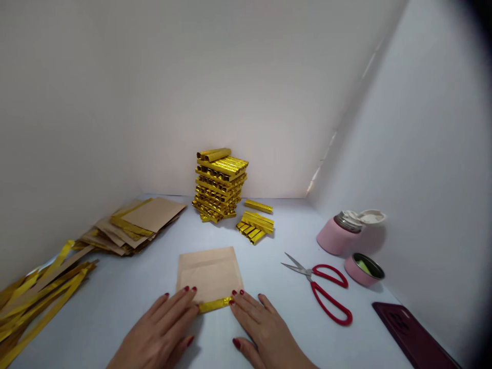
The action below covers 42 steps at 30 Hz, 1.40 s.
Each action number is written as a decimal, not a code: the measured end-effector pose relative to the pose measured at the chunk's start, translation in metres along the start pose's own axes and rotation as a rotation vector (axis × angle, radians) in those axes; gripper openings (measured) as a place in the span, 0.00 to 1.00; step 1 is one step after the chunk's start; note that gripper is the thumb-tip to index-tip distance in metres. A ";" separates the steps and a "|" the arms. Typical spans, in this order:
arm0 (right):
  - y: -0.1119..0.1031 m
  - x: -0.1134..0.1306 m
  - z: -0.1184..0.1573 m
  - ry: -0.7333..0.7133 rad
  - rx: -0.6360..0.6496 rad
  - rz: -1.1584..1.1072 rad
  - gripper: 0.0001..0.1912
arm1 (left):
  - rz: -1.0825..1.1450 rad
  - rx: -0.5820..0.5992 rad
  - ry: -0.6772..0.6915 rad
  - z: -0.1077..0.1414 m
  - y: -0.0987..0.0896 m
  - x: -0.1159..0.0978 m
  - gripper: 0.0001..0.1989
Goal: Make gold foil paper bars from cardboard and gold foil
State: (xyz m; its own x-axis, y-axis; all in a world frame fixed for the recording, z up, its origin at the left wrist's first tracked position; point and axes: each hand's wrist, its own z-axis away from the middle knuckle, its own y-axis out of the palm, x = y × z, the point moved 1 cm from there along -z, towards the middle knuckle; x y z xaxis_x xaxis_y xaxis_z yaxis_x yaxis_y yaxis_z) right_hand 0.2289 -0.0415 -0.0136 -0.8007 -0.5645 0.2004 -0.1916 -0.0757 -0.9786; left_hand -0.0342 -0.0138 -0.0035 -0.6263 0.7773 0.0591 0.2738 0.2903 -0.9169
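A brown sheet of paper (211,271) lies flat on the table in front of me, with a light crease across its far part. Along its near edge runs a folded gold strip (215,304). My left hand (161,325) rests with fingers stretched out on the near left corner, covering that end of the strip. On the right end of the strip lie the fingertips of my right hand (265,323), its fingers also outstretched and its thumb apart on the table. Neither hand is wrapped round anything.
Behind the sheet rises a stack of gold paper tubes (221,184), with several loose tubes (255,223) beside it. Cut sheets (149,215) and gold strips (49,287) lie left. Rightward are open red scissors (311,274), a pink flask (338,233), a pink lid (363,271) and a phone (411,330).
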 end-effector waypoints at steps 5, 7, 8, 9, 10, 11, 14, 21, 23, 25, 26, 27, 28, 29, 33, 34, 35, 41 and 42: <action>0.003 -0.001 -0.001 -0.032 -0.036 0.031 0.27 | 0.193 0.172 0.146 -0.028 0.013 -0.027 0.34; 0.001 -0.001 -0.001 -0.038 -0.034 0.028 0.27 | 0.237 0.227 0.163 -0.033 0.019 -0.028 0.39; 0.000 -0.002 -0.001 -0.038 -0.030 0.024 0.27 | 0.253 0.233 0.165 -0.034 0.021 -0.028 0.40; -0.002 -0.003 -0.001 -0.029 -0.031 0.019 0.26 | 0.266 0.229 0.162 -0.034 0.024 -0.027 0.40; -0.004 -0.005 -0.001 -0.014 -0.036 0.015 0.24 | 0.276 0.219 0.160 -0.034 0.027 -0.025 0.40; -0.006 -0.007 0.001 0.008 -0.051 0.015 0.22 | 0.279 0.204 0.159 -0.033 0.029 -0.024 0.40; -0.013 -0.020 0.009 0.121 -0.173 0.037 0.15 | 0.232 0.156 0.158 -0.031 0.039 -0.020 0.37; -0.030 -0.082 0.054 0.688 -0.505 0.271 0.10 | 0.125 0.032 0.204 -0.030 0.051 -0.017 0.36; -0.030 -0.096 0.064 0.773 -0.494 0.317 0.08 | 0.128 0.032 0.193 -0.030 0.046 -0.019 0.37; -0.028 -0.104 0.071 0.786 -0.470 0.333 0.07 | 0.152 0.055 0.165 -0.031 0.039 -0.021 0.38; -0.026 -0.107 0.072 0.773 -0.462 0.333 0.07 | 0.170 0.076 0.149 -0.031 0.036 -0.023 0.39; -0.025 -0.108 0.072 0.752 -0.459 0.327 0.08 | 0.191 0.096 0.135 -0.031 0.033 -0.024 0.39; -0.023 -0.107 0.071 0.727 -0.460 0.317 0.08 | 0.213 0.116 0.123 -0.032 0.032 -0.025 0.39; -0.022 -0.106 0.068 0.696 -0.463 0.301 0.08 | 0.232 0.139 0.108 -0.031 0.032 -0.025 0.38; -0.021 -0.087 0.051 0.514 -0.474 0.203 0.09 | 0.283 0.174 0.103 -0.026 0.048 -0.022 0.40; -0.021 -0.080 0.047 0.462 -0.469 0.179 0.11 | 0.300 0.167 0.105 -0.024 0.054 -0.020 0.40; -0.022 -0.073 0.042 0.409 -0.462 0.157 0.13 | 0.315 0.166 0.097 -0.022 0.059 -0.019 0.40; -0.021 -0.049 0.028 0.169 -0.361 0.130 0.19 | 0.351 0.182 0.076 -0.015 0.074 -0.016 0.39; -0.019 -0.049 0.028 0.153 -0.336 0.153 0.19 | 0.351 0.179 0.074 -0.015 0.072 -0.016 0.39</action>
State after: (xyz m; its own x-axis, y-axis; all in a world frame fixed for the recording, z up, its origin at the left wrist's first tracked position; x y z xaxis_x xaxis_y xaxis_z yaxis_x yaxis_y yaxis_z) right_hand 0.2878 -0.0348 -0.0062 -0.9047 -0.4179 0.0831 -0.2183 0.2871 -0.9327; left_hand 0.0071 0.0030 -0.0644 -0.4612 0.8521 -0.2476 0.3258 -0.0969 -0.9405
